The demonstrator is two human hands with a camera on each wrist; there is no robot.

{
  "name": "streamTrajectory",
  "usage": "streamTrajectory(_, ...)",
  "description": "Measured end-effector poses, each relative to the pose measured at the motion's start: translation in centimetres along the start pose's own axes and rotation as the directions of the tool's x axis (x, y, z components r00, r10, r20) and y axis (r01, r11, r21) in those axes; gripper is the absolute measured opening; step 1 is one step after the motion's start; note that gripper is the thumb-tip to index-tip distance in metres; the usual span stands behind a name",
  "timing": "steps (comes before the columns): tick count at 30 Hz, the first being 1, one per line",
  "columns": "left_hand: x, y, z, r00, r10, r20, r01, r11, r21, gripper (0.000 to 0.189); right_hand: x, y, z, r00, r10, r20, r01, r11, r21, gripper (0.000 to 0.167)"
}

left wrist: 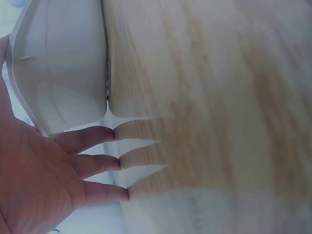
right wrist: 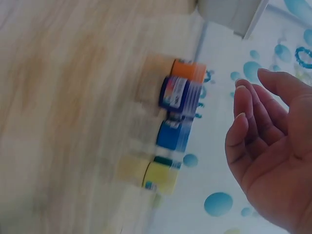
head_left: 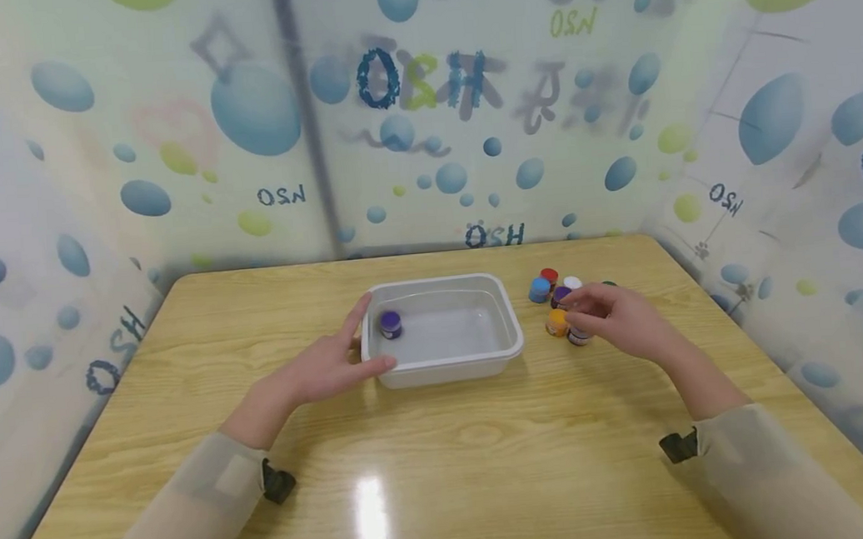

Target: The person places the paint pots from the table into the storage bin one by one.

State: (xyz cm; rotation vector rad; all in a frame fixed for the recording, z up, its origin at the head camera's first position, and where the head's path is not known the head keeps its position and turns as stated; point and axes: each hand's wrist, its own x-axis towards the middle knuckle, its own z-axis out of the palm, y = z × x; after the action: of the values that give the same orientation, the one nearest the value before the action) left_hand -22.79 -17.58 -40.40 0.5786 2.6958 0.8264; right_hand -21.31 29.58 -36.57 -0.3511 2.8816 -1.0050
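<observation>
My left hand [head_left: 323, 367] rests at the left end of a white plastic tub [head_left: 449, 372]. Its thumb lies over the near rim and its index finger along the left rim. The other fingers stretch straight to the tabletop in the left wrist view. One small purple-lidded paint jar [head_left: 390, 324] stands inside the tub near its left wall. My right hand [head_left: 625, 321] hovers over a cluster of paint jars, fingers loosely bent and holding nothing. Near its fingertips are an orange jar [right wrist: 188, 71], a purple jar [right wrist: 180, 94], a blue jar [right wrist: 173, 134] and a yellow jar [right wrist: 160, 177].
Behind the right hand's fingers stand red [head_left: 549, 276], light blue [head_left: 540, 289] and white [head_left: 572, 282] lidded jars, and a green lid [head_left: 609, 284] is partly hidden. The wooden table [head_left: 475, 458] meets patterned curtains [head_left: 411, 196] at its back and sides.
</observation>
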Motion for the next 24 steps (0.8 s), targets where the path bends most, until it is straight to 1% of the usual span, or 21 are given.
streamTrajectory(3,-0.1,0.1,-0.1,1.0,-0.008,0.005,0.008,1.0,-0.001,0.118,-0.3,1.4,-0.5,1.0,0.026,0.015,-0.025,0.999,-0.029,0.036)
streamTrajectory(7,-0.2,0.2,-0.2,1.0,-0.017,0.012,0.017,1.0,0.0,0.118,-0.4,3.0,-0.7,0.997,0.046,0.055,-0.044,0.998,-0.043,0.035)
streamTrajectory(12,-0.2,0.1,-0.2,1.0,-0.013,0.011,0.013,1.0,-0.001,0.117,0.2,4.3,-0.2,0.989,0.092,0.115,-0.085,0.994,-0.068,0.045)
streamTrajectory(16,-0.1,0.1,-0.2,1.0,-0.01,0.011,0.01,1.0,-0.004,0.117,0.7,4.7,0.1,0.983,0.128,0.135,-0.121,0.991,-0.06,0.052)
streamTrajectory(19,-0.1,0.0,-0.2,1.0,-0.013,0.011,0.013,1.0,-0.002,0.117,0.8,4.8,0.2,0.98,0.144,0.138,-0.137,0.989,-0.061,0.052)
streamTrajectory(24,-0.1,0.0,-0.2,1.0,-0.013,0.013,0.013,1.0,-0.007,0.117,0.5,4.6,0.1,0.983,0.137,0.123,-0.126,0.988,-0.088,0.05)
